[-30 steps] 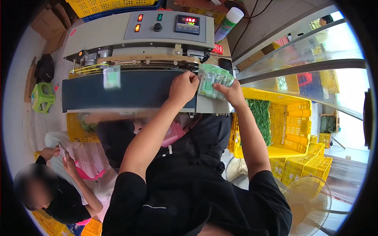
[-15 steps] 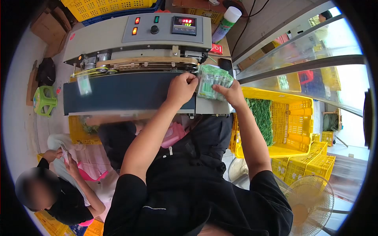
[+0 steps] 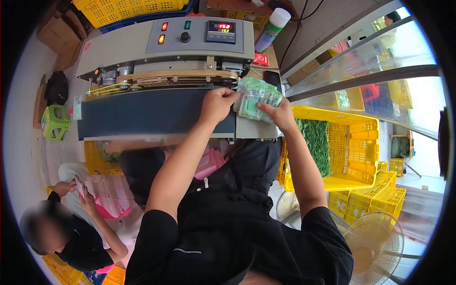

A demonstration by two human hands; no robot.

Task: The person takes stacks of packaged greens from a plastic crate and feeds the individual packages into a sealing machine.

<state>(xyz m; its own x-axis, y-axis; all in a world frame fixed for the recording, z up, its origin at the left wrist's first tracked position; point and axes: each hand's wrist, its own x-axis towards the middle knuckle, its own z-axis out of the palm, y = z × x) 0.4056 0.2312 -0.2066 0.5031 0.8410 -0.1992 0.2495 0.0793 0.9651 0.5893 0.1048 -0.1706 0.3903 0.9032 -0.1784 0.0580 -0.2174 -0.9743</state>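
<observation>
Fanned out at the right end of the sealing machine (image 3: 123, 45) is a stack of clear and green packets (image 3: 254, 100). My right hand (image 3: 278, 113) grips the stack from the right, thumb on top. My left hand (image 3: 218, 104) is closed in a pinch at the stack's left edge, beside the machine's intake; the pinched part looks like a packet's edge. Beneath my left wrist runs the dark conveyor belt (image 3: 147, 114). A single packet (image 3: 77, 108) hangs at the belt's far left end. The machine's display (image 3: 221, 31) is lit.
A yellow crate (image 3: 354, 147) holding green leafy stems stands right of the machine. A spray can (image 3: 272, 29) and a phone (image 3: 271, 78) lie behind the packets. At lower left sits a person (image 3: 71, 232) with something small in hand. A fan (image 3: 373, 244) stands at lower right.
The single packet has travelled left along the belt to its far end. Both hands have stayed nearly in place at the stack. The view has shifted slightly.
</observation>
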